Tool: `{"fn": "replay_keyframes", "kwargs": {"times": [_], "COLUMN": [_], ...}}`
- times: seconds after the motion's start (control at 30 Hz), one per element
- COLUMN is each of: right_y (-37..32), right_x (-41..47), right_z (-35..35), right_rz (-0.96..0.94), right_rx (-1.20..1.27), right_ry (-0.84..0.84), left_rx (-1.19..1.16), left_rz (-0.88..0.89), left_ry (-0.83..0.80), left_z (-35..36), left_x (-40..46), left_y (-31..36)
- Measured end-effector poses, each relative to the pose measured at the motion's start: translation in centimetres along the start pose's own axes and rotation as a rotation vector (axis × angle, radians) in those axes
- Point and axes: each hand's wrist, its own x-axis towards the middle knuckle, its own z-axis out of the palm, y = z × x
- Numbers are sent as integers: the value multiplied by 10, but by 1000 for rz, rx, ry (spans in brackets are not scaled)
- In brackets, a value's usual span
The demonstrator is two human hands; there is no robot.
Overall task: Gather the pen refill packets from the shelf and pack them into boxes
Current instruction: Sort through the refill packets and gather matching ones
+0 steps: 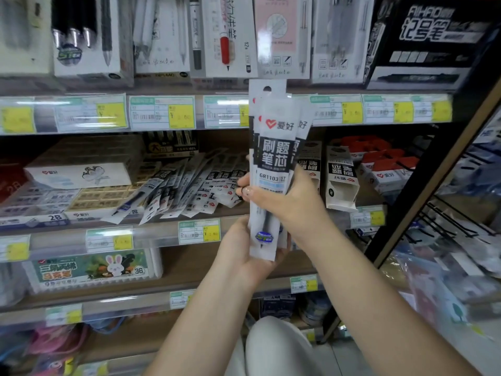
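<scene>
I hold a stack of several white and black pen refill packets (pixel 273 164) upright in front of the shelf. My right hand (pixel 287 202) grips the stack at its middle, thumb across the front. My left hand (pixel 244 253) cups the stack's bottom end from below. More refill packets (pixel 189 183) lie fanned out on the middle shelf, just left of my hands. Two open white and black boxes (pixel 340 177) stand on the same shelf, right of my hands, partly hidden by the stack.
Pen boxes fill the top shelf (pixel 162 36). Eraser boxes (pixel 81 175) sit left on the middle shelf, red-topped boxes (pixel 385 164) right. A marker set with a rabbit (pixel 92 268) lies one shelf below. Wire hooks (pixel 447 221) stick out at the right.
</scene>
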Motion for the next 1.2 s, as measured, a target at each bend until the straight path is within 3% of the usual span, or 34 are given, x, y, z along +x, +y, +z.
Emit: {"fn": "replay_keyframes", "kwargs": {"times": [0.13, 0.33, 0.57, 0.77, 0.97, 1.2], "right_y": [8, 3, -11, -19, -21, -18], "right_x": [-4, -4, 4, 12, 13, 16], "right_z": [3, 1, -13, -31, -44, -57], "right_rz": [30, 29, -54, -163, -250, -299], "right_rx": [14, 111, 110, 39, -22, -36], "right_ry": [72, 172, 289, 443, 575, 726], "left_rx": [-101, 171, 338, 903, 1508, 1934], "left_rz": [42, 10, 167, 566, 856, 783], "left_ry": [-46, -11, -41, -68, -87, -114], "left_z": [3, -2, 16, 29, 33, 33], "left_x": [2, 13, 20, 30, 44, 61], "left_y": [-2, 1, 2, 12, 20, 8]}}
